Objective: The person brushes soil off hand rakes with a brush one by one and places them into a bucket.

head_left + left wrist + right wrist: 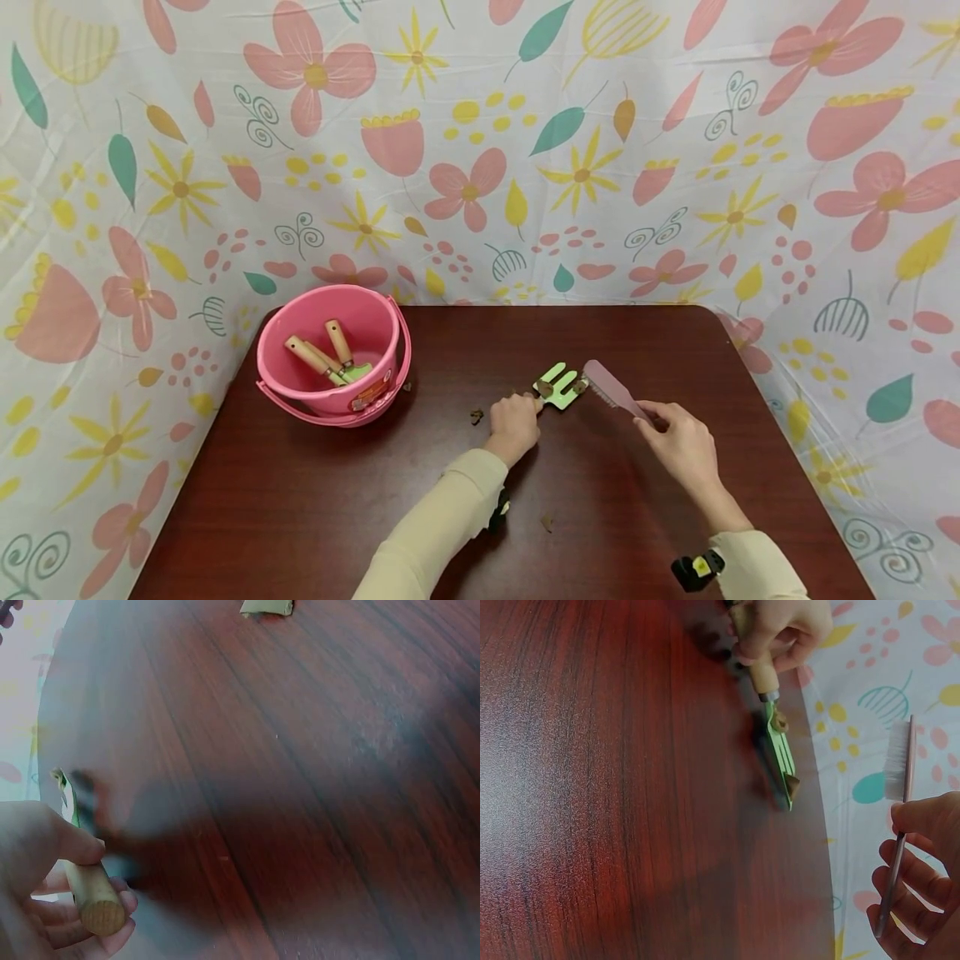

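My left hand (514,427) grips the wooden handle (94,896) of a small green garden fork (561,390), held low over the table. Two brown dry bits (545,388), perhaps pieces of leaf, lie on the fork's tines; they also show in the right wrist view. To the right, my right hand (684,446) holds a pink brush (611,387) by its thin handle. Its white bristles (895,761) face the fork, and the brush head is close to the tine ends in the head view. Whether they touch I cannot tell.
A pink bucket (300,396) stands at the table's back left, with several wooden-handled tools (315,360) inside. Brown scraps lie on the dark wooden table (600,517): one scrap (477,416) left of my left hand, another (547,522) nearer the front. A flowered cloth (480,150) hangs behind.
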Motion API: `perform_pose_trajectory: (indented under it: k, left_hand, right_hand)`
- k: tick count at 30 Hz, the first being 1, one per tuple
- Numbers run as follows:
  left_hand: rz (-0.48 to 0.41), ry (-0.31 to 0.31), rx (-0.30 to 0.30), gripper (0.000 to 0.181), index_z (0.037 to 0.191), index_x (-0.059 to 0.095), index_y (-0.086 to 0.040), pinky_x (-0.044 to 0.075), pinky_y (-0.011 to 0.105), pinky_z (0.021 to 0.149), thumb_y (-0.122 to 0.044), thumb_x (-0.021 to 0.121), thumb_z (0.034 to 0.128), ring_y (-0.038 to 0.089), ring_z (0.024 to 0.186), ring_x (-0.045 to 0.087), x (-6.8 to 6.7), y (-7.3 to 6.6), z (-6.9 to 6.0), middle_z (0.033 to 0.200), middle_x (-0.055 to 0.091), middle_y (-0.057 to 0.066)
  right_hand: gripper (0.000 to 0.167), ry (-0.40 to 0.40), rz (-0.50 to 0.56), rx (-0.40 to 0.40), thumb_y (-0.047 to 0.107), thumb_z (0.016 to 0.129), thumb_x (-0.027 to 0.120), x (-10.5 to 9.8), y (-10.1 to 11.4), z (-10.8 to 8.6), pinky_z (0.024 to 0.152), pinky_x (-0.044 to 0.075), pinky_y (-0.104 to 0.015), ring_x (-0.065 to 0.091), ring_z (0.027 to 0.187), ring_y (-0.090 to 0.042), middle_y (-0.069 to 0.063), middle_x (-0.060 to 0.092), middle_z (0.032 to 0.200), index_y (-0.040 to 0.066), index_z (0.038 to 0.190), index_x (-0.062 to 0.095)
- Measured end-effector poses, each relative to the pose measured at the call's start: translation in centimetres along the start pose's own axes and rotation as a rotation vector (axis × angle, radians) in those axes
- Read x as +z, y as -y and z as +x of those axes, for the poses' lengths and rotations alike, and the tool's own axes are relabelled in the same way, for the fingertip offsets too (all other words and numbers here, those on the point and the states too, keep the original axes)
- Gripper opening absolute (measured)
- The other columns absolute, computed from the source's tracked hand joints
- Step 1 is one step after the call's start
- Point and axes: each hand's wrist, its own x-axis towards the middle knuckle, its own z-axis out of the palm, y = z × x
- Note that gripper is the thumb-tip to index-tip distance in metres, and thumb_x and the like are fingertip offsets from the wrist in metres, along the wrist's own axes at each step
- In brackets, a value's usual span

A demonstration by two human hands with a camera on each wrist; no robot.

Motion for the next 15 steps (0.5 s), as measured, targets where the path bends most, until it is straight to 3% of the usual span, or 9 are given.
perform_pose_trajectory:
  k: [9, 15]
  left_hand:
    - [0.014, 0.009, 0.036, 0.017, 0.077, 0.051, -0.022, 0.03, 0.026, 0.035, -0.032, 0.065, 0.0805, 0.013, 0.041, 0.043, -0.1, 1.2, -0.3, 0.061, 0.051, -0.002]
    - [0.033, -0.004, 0.054, 0.026, 0.094, 0.059, -0.02, 0.033, 0.027, 0.035, -0.038, 0.068, 0.078, 0.014, 0.045, 0.051, -0.7, 2.0, -0.6, 0.066, 0.059, 0.0]
  right_hand:
    - [0.027, 0.002, -0.002, 0.005, 0.013, 0.074, 0.074, 0.2, -0.1, 0.0, 0.051, 0.037, -0.031, 0.054, 0.062, -0.016, -0.008, 0.065, 0.081, 0.012, 0.101, 0.07]
    - [0.027, 0.004, 0.002, 0.005, 0.013, 0.074, 0.074, 0.3, -0.1, 0.1, 0.051, 0.038, -0.032, 0.056, 0.063, -0.018, -0.007, 0.065, 0.081, 0.012, 0.1, 0.07]
